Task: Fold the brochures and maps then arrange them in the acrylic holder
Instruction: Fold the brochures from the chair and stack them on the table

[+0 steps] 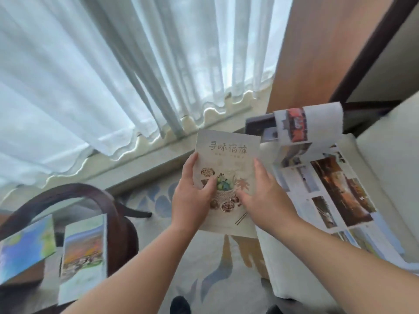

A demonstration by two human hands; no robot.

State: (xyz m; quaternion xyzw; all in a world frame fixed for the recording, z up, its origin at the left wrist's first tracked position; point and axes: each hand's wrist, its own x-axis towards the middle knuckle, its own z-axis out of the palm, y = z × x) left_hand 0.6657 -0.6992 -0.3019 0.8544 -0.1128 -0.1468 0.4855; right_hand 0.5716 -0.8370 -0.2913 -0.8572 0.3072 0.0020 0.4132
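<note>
I hold a folded beige brochure [229, 152] with food pictures and brown lettering upright in mid-air in front of me. My left hand [192, 198] grips its left edge, thumb on the cover. My right hand [263, 198] grips its right edge, thumb also on the front. An unfolded photo brochure [328, 177] lies spread on the cream seat to the right, its far end curling up. At lower left a folded landscape brochure [84, 252] stands upright next to a blue and green map [25, 250]. I cannot make out the acrylic holder itself.
A dark wooden chair back [68, 193] arches behind the lower-left brochures. The cream sofa cushion [385, 155] fills the right side. White sheer curtains [113, 75] hang ahead over a low sill. Patterned carpet [204, 268] lies below my arms.
</note>
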